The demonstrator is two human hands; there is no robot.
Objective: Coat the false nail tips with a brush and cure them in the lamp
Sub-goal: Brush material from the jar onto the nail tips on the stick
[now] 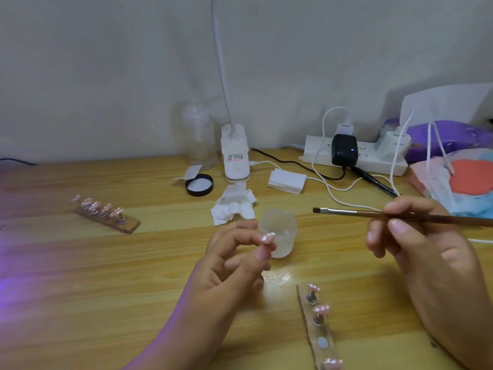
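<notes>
My left hand (234, 263) pinches a small pink false nail tip (268, 238) between thumb and fingers, just in front of an open clear jar (278, 233). My right hand (416, 247) grips a brown-handled brush (373, 213), its bristles pointing left above and to the right of the jar. A wooden holder strip (320, 332) near the bottom centre carries three pink tips on stands. A second wooden strip (106, 213) with several pink tips lies at the left. Purple light glows at the left edge; the curing lamp itself is out of view.
A crumpled white wipe (234, 204), a black jar lid (199, 185) and a white clip lamp base (236, 153) sit behind the jar. A power strip (373, 153) with plugs and trailing cables lies at the back right, beside cloth items (464, 182).
</notes>
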